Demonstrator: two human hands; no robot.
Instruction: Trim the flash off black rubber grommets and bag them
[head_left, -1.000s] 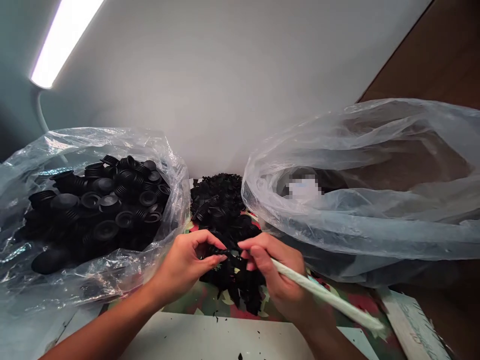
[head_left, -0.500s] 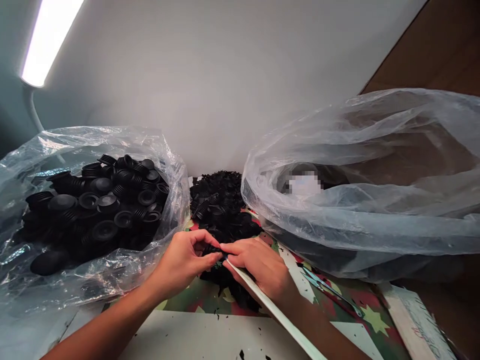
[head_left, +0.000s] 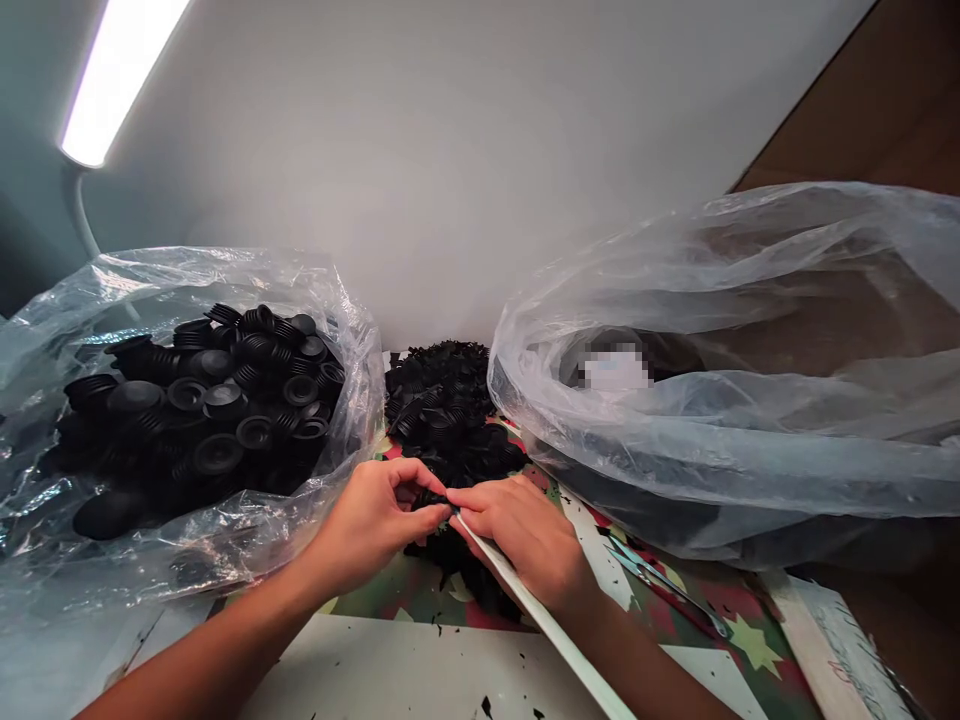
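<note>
Between thumb and forefinger, my left hand (head_left: 379,520) pinches a small black rubber part (head_left: 429,500), mostly hidden by the fingers. My right hand (head_left: 525,530) touches it from the right, its fingers closed around the end of a long, pale flat strip (head_left: 547,620) that runs down toward the bottom edge. The fingertips of both hands meet at the part. Just behind them lies a heap of black rubber scraps and pieces (head_left: 442,400).
A clear plastic bag (head_left: 360,380) full of black ribbed rubber parts (head_left: 217,453) stands at left. Another large plastic bag (head_left: 720,450) is at right. Scissors (head_left: 667,585) lie on the patterned cloth (head_left: 720,600). A lamp (head_left: 120,80) shines upper left.
The view has shifted slightly, so the bags and lamp appear a little further right. Both hands keep nearly the same pose, with the fingertips still together at the black part.
</note>
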